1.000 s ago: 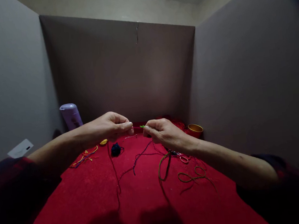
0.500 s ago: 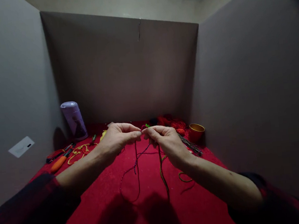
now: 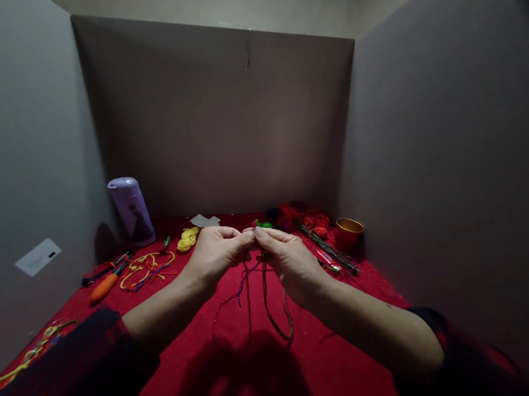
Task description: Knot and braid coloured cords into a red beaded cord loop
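My left hand (image 3: 216, 252) and my right hand (image 3: 286, 260) meet above the red cloth (image 3: 206, 361), fingertips pinched together on thin cords. A dark green cord (image 3: 277, 316) hangs from the pinch in a loop down to the cloth. A purple cord (image 3: 239, 289) trails from the same spot toward the lower left. Both hands are closed on the cords; the knot or join between the fingertips is too small to make out.
A lilac flask (image 3: 130, 212) stands at the back left. Yellow cords (image 3: 146, 264), an orange-handled tool (image 3: 104, 287) and a yellow coil (image 3: 187, 239) lie left. Red yarn (image 3: 302, 217), thin rods (image 3: 329, 254) and a gold cup (image 3: 348, 232) sit right. Grey panels wall in the cloth.
The two hands came together and dropped slightly toward me. The green cord now hangs as a loop beneath them, and the view tilted down, showing more of the left side.
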The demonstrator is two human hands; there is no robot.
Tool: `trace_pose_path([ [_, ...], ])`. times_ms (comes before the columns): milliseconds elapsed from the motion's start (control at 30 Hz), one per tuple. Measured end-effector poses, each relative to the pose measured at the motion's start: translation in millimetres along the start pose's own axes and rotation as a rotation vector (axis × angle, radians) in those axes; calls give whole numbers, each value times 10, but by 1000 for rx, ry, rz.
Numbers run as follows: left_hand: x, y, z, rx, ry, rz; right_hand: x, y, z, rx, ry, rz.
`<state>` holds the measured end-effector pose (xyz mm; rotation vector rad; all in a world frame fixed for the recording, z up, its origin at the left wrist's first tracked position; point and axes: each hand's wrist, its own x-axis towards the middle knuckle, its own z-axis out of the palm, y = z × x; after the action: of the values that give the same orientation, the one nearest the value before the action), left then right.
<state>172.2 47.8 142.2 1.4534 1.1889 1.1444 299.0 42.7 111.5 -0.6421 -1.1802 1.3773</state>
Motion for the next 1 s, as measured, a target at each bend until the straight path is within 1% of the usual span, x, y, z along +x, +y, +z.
trace_pose_path([
  [67, 1, -18, -4, 70, 37, 34, 26, 6, 8, 66, 18, 21],
  [167, 9, -14, -28, 134, 55, 82, 67, -7, -11, 87, 21, 18],
  [267, 28, 18, -62, 72, 56, 167, 80, -39, -45, 40, -1, 26],
  [333, 40, 41, -75, -8, 3, 207, 66, -67, -56, 4, -41, 51],
  [433, 50, 63, -68, -84, -141, 177, 31, -104, -50, -9, -132, 107],
  [467, 51, 66, -59, -92, -170, 175, 23, -113, -47, -6, -164, 133],
  [533, 54, 68, -37, -107, -186, 205, 17, -122, -48, -1, -226, 178],
  [633, 68, 75, -4, -102, -132, 248, 32, -125, -67, 18, -308, 192],
  [700, 90, 95, 0, -76, -79, 259, 45, -129, -86, 29, -333, 180],
  [767, 130, 137, -28, -45, -20, 286, 48, -139, -102, 6, -334, 183],
  [867, 226, 234, -123, -35, 98, 343, 40, -177, -108, -64, -310, 207],
  [933, 291, 290, -177, -108, 168, 367, 48, -233, -81, -87, -286, 203],
  [967, 312, 307, -184, -178, 178, 370, 64, -275, -55, -87, -272, 183],
  [1000, 320, 314, -171, -258, 161, 366, 91, -327, -20, -80, -256, 150],
])
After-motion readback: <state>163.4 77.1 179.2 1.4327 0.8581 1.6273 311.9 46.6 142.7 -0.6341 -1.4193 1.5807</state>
